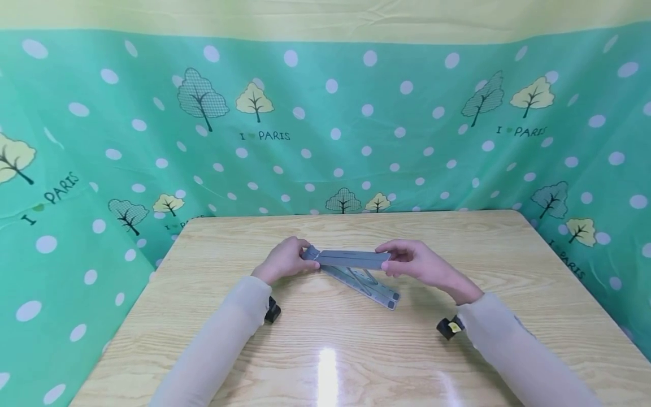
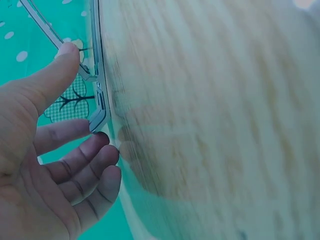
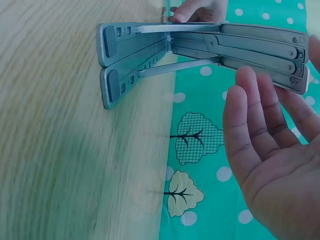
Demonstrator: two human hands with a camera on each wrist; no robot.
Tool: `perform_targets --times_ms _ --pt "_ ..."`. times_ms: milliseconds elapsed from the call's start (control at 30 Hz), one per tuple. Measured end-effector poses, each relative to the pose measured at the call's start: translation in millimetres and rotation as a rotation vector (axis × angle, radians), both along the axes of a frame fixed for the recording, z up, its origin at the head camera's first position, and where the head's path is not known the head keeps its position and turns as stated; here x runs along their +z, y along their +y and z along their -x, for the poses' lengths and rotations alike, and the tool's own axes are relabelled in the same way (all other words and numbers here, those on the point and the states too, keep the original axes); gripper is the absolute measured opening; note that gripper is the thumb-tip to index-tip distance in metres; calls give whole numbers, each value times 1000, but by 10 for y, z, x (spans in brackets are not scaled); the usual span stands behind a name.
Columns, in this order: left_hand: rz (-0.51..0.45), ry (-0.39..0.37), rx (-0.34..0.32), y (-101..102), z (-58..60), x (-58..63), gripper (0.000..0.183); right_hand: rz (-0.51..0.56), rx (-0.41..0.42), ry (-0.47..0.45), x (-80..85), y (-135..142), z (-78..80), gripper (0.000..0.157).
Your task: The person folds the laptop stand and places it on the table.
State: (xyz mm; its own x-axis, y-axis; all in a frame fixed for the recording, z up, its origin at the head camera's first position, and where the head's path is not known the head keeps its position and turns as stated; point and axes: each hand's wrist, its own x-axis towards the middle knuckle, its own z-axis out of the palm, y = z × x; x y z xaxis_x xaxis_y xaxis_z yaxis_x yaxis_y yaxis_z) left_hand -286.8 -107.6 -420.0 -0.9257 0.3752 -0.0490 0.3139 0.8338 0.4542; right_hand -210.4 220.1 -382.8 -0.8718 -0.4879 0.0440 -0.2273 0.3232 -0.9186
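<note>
The left hand (image 1: pixel 286 261) pinched the hinged end of the metal stand (image 1: pixel 351 260), whose raised half (image 3: pixel 265 53) ran lengthwise across to the right hand (image 1: pixel 419 263), fingers gripping its free end.

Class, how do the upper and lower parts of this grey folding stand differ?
The upper part is raised; the lower part lies low along the table. The right hand grips the upper part's end, while the lower part's dark-padded end is free. Both are grey and joined by struts.
</note>
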Motion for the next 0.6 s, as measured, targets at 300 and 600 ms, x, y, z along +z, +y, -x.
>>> perform_targets --times_ms 300,600 --pt "3 -16 -16 15 72 -16 63 10 -20 39 -26 -27 -51 41" --pt "2 -82 -57 67 183 33 64 -67 -70 99 12 -143 -185 37"
